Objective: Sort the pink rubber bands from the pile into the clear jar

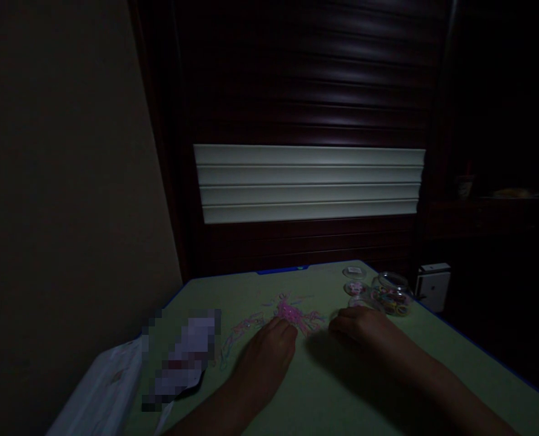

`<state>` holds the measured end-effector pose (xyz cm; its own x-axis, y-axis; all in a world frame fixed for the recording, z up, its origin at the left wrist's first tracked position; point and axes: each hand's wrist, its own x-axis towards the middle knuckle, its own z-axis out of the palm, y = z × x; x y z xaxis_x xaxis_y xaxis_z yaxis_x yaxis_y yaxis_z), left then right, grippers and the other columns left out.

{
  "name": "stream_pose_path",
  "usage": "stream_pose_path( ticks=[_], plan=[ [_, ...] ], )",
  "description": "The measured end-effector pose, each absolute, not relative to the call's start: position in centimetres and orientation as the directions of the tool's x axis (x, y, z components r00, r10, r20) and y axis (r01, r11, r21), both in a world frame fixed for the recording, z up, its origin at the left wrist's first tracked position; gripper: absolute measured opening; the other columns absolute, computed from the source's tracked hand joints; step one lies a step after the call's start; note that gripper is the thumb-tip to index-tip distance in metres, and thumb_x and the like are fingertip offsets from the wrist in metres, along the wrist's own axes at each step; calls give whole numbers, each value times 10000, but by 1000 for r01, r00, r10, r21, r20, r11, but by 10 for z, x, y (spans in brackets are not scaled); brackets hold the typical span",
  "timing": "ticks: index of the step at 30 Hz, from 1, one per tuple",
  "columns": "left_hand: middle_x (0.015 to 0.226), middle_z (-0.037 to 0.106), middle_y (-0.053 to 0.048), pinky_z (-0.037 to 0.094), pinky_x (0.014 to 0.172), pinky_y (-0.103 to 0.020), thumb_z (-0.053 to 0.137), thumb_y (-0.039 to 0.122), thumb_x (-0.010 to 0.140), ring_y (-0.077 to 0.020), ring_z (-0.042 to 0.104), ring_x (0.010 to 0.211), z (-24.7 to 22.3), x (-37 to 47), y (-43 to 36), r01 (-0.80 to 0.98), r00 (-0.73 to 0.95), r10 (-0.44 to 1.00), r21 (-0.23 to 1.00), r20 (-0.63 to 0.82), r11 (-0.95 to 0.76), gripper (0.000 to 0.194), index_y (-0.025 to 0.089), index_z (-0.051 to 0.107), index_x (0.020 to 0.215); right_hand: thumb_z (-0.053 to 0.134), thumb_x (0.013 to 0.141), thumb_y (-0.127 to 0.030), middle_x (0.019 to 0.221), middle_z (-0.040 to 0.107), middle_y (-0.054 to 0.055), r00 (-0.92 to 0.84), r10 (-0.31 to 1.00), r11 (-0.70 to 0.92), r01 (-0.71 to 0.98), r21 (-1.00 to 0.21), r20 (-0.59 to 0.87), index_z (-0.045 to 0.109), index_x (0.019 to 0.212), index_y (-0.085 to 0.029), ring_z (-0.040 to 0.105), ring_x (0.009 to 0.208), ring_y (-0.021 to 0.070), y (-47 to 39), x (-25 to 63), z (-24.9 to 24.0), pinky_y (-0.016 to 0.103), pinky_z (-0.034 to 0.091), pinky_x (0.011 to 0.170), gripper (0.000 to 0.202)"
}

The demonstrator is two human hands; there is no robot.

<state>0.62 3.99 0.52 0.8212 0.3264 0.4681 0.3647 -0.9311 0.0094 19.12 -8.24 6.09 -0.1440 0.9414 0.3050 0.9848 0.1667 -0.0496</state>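
Observation:
A pink clump of small, thin bands [290,312], which look like elastic bands, lies on the pale green table, with pastel ones strewn around it. My left hand [273,348] is at the near edge of the clump, its fingers curled down and together; what they hold, if anything, is hidden. To the right, my right hand [363,324] hovers low over the table with bent fingers pressed together, near a small clear round dish [364,301]. Its fingertips are too dark to show anything held. A clear round jar [391,295] of multicoloured bands stands just beyond it.
Two more small round containers [355,287] sit beside the jar. A blurred-out phone-like item [185,354] and a white box-like object [99,387] are at the left. The table [315,387] has a blue edge; a slatted dark panel rises behind it.

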Motion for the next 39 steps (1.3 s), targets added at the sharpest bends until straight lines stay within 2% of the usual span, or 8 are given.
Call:
stream_pose_path(
  ticks=[3,7,12,18,28,39],
  plan=[
    [839,548,-21,460,742,-309,425,45,890,-175,517,814,5,6,38,319,818,289,26,498,-947,173,165,524,814,510,842,-82,745,629,26,-159,934,186,981,-54,321,624,740,-163,556,653,121,-83,190,61,222,343,600,173],
    [849,542,-29,463,747,-320,399,63,914,-178,505,805,3,6,37,251,827,198,-31,527,-967,173,162,524,848,500,859,-96,741,621,24,-190,913,226,972,-60,360,624,752,-166,551,658,121,-85,188,59,220,347,601,178],
    [851,537,-31,465,752,-334,402,75,920,-185,500,813,3,5,34,221,843,175,-30,508,-975,173,164,517,827,528,857,-98,786,625,26,-257,879,310,948,-72,401,647,859,-173,555,690,117,-84,181,54,210,360,621,140],
    [828,535,-38,471,720,-338,422,65,906,-195,494,803,7,5,31,183,844,139,-34,518,-983,163,154,518,809,567,829,-99,734,602,5,-346,837,349,934,73,424,632,817,-176,518,669,124,-75,175,41,245,324,605,101],
    [815,527,-35,467,714,-338,418,78,912,-186,486,777,2,5,32,131,848,81,-58,524,-990,158,152,506,803,618,767,-76,711,578,-12,-385,790,338,923,185,477,588,755,-177,471,616,121,-68,172,24,266,291,571,107],
    [818,526,-34,463,709,-330,433,79,908,-188,488,790,1,5,33,154,852,90,-83,515,-985,156,155,502,790,561,786,-59,726,584,6,-341,817,325,939,117,466,591,773,-174,490,644,124,-72,172,29,255,308,598,119]
  ],
)
